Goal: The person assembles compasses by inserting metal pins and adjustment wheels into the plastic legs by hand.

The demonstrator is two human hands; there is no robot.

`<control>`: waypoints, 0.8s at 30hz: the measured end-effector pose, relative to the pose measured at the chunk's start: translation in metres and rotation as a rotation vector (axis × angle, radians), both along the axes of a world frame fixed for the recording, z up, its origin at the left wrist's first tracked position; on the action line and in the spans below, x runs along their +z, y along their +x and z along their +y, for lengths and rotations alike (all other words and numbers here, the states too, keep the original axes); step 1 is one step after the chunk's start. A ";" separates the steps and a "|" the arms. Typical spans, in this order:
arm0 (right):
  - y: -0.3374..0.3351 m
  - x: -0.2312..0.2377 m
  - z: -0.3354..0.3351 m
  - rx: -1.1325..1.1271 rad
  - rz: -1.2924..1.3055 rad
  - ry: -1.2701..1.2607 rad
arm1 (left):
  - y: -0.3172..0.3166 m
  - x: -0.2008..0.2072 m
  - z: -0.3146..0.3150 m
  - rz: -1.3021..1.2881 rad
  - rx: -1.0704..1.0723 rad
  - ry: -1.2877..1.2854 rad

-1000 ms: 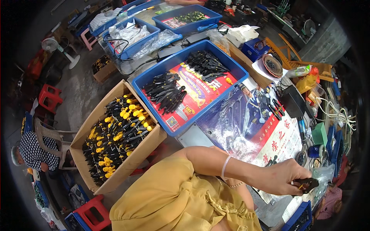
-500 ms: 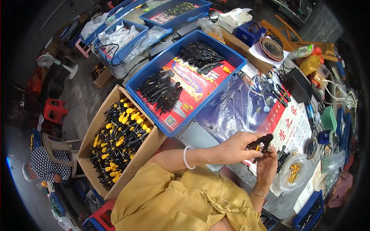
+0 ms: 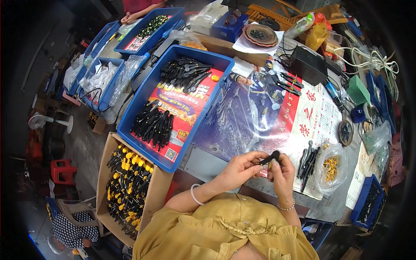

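Both forearms rise from her lap and meet above the worktop (image 3: 216, 164) edge. The left hand (image 3: 239, 170) and right hand (image 3: 281, 171), fingers curled, together pinch a small black tool (image 3: 269, 157) between them, just beside the loose black pieces (image 3: 307, 162).

Both hands meet over the near edge of the surface (image 3: 216, 162), which is spread with printed posters. The left hand (image 3: 239, 170) and the right hand (image 3: 281, 172) pinch a small black tool piece (image 3: 271, 157) between their fingertips. Just right of them lies a short row of black tools (image 3: 307, 161), touching a clear bag of yellow parts (image 3: 331, 167). To the left, a large blue tray (image 3: 143, 108) holds two heaps of black tools on a red poster. Beside it, lower, a cardboard box (image 3: 104, 173) is packed with yellow-and-black handled tools (image 3: 128, 184). A black power box (image 3: 308, 66) sits at the far side.
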State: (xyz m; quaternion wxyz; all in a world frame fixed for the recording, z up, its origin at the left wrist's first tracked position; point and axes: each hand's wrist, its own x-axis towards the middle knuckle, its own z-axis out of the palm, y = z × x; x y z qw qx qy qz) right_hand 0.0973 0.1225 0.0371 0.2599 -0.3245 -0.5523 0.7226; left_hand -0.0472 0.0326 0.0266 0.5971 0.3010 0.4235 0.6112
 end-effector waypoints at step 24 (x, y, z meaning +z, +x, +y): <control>-0.017 -0.012 -0.009 -0.036 -0.106 0.866 | 0.004 -0.004 -0.006 -0.219 0.099 -0.076</control>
